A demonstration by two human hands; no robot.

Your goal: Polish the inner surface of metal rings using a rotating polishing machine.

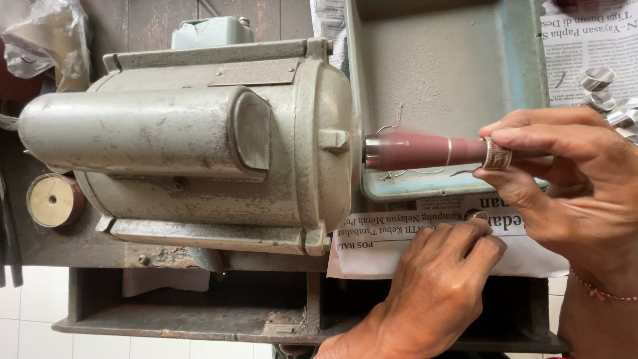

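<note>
My right hand (571, 179) pinches a patterned silver ring (496, 153) between thumb and forefinger, holding it around the reddish tapered spindle (425, 150) that sticks out of the grey motor (199, 146); the spindle looks blurred. My left hand (435, 286) lies lower, fingers curled down onto the newspaper (385, 242), with a second small ring (476, 215) just at its fingertips; I cannot tell whether they grip it or only touch it. Behind the spindle I see a grey metal tray (438, 66) with a blue-green rim, thin wire scraps lying in it. More silver ring blanks (608, 93) sit on newspaper at the far right. A round spool end (52, 199) sits left of the motor.
</note>
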